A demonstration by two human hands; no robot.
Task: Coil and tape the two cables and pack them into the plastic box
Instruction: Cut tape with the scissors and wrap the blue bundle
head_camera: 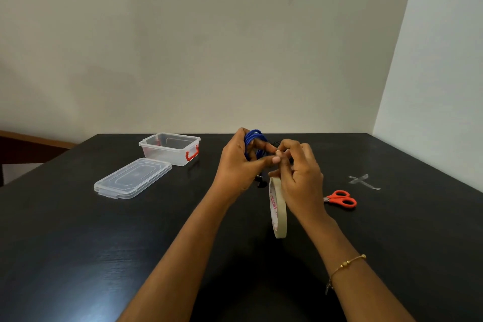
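My left hand (236,165) grips a coiled blue cable (253,140), holding it up above the black table (104,243). My right hand (300,178) holds a roll of beige tape (278,210) that hangs below it, and its fingertips pinch at the tape end next to my left thumb. A black cable (260,183) lies on the table behind my hands, mostly hidden. The clear plastic box (170,148) with red latches stands open at the back left, nothing visible inside.
The box's clear lid (132,178) lies flat in front of the box. Orange-handled scissors (341,199) rest to the right of my hands. A cross of clear tape (363,181) is stuck to the table farther right. A wall stands close behind.
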